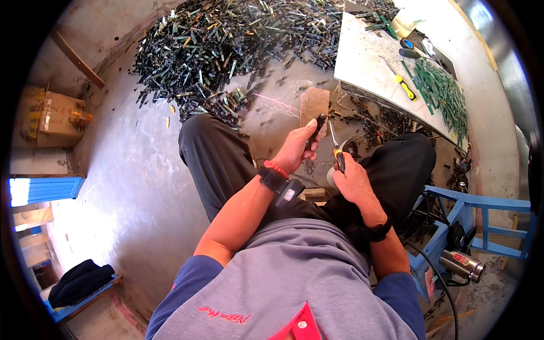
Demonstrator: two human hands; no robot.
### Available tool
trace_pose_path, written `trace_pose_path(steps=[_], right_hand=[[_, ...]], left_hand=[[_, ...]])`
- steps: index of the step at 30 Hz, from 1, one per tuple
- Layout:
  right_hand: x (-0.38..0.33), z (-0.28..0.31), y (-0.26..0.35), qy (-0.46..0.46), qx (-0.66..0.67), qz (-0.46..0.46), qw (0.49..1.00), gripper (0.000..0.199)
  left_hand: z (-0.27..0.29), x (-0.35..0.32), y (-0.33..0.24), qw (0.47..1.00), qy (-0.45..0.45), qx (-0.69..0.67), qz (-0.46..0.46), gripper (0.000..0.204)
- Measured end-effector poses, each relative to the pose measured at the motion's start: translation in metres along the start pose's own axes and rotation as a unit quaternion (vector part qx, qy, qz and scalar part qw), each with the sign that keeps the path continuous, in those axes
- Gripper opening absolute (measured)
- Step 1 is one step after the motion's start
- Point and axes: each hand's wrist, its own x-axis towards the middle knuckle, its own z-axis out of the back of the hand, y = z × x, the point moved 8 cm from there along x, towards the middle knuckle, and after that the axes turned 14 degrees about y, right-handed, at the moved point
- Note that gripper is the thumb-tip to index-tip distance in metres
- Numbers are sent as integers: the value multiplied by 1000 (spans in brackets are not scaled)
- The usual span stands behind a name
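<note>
Head view, centre of the frame: the left hand [297,146] pinches a narrow, black, plastic-looking piece [319,126]; the right hand [356,181] wraps a yellow-and-black-handled steel screwdriver [339,158]. I'd keep its tip clear of skin.

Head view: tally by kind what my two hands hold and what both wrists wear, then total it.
Dark elongated piece, in the left hand: 1
Metal-shafted screwdriver with yellow-and-black handle, in the right hand: 1
Red beaded bracelet, worn left: 1
Black wristbands, one each side: 2
Small black box-shaped device, worn left: 1
Total: 6
</note>
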Motion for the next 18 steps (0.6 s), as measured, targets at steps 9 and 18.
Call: trace_pose_path(steps=[9, 18], right_hand=[[7, 0, 9, -5, -100, -6, 995, 38], [12, -3, 8, -30, -189, -43, 980, 33]], left_hand=[[3, 2, 4, 999, -13, 30, 6, 44], [8, 2, 6, 997, -54, 63, 11, 41]])
